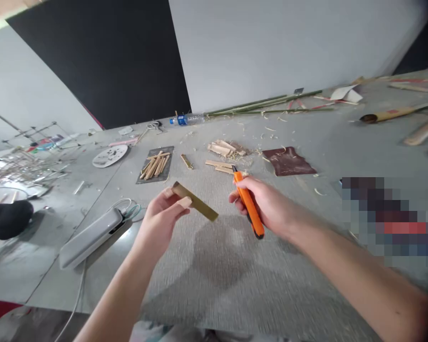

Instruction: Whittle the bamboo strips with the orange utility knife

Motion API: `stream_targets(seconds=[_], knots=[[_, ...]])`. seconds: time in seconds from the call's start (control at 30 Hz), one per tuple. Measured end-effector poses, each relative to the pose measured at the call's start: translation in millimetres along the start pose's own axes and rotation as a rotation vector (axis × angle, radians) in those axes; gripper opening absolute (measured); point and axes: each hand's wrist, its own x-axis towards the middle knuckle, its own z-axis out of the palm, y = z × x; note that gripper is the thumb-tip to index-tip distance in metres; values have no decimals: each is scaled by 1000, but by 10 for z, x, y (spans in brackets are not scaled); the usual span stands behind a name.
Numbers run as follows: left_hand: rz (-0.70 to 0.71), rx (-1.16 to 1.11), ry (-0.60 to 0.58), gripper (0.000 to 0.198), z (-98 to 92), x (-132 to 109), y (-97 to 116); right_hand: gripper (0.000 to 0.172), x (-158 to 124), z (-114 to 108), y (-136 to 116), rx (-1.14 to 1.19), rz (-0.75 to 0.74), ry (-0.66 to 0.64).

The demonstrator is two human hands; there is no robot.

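Between the thumb and fingers of my left hand [166,211] is a flat, olive-green bamboo strip [201,208], slanting down to the right above the table. My right hand [258,199] is wrapped round an orange utility knife [248,204], its dark tip pointing up and away from me. The strip and the knife are apart. Just beyond the knife tip lie pale bamboo slats [219,164], with a heap of split pieces [226,148] and curled shavings behind them. A short greenish bamboo piece [187,162] rests farther left.
Rounded sticks lie on a dark mat [166,172]. A brown leather-like sheet [288,161] is at right. A grey elongated device [91,237] with cables stands left. Farther back are a white palette [110,156], a plastic bottle [185,119] and long green bamboo poles [257,105].
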Motion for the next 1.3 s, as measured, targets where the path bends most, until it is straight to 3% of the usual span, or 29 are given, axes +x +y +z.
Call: stream_targets(seconds=[0.2, 0.33, 0.47, 0.6, 0.7, 0.83, 1.1, 1.3], knots=[[173, 85, 32, 24, 146, -152, -106, 23, 2, -113, 77, -76, -25, -1], [298, 303, 60, 18, 211, -218, -46, 33, -72, -129, 144, -131, -58, -14], [589, 636, 82, 11, 221, -175, -21, 42, -129, -157, 196, -259, -128, -11], [980, 1009, 134, 19, 221, -51, -23, 42, -169, -188, 209, -399, -276, 11], [1138, 1102, 86, 23, 249, 66, -51, 45, -206, -180, 205, -466, -369, 25], [1187, 1097, 25, 19, 326, 166, -152, 48, -240, -153, 202, -523, -447, 20], [1162, 1075, 128, 14, 312, 101, -316, 48, -233, -163, 226, -583, -472, 14], [1133, 1062, 143, 16, 256, 48, -375, 49, -220, -155, 252, -646, -437, -41]])
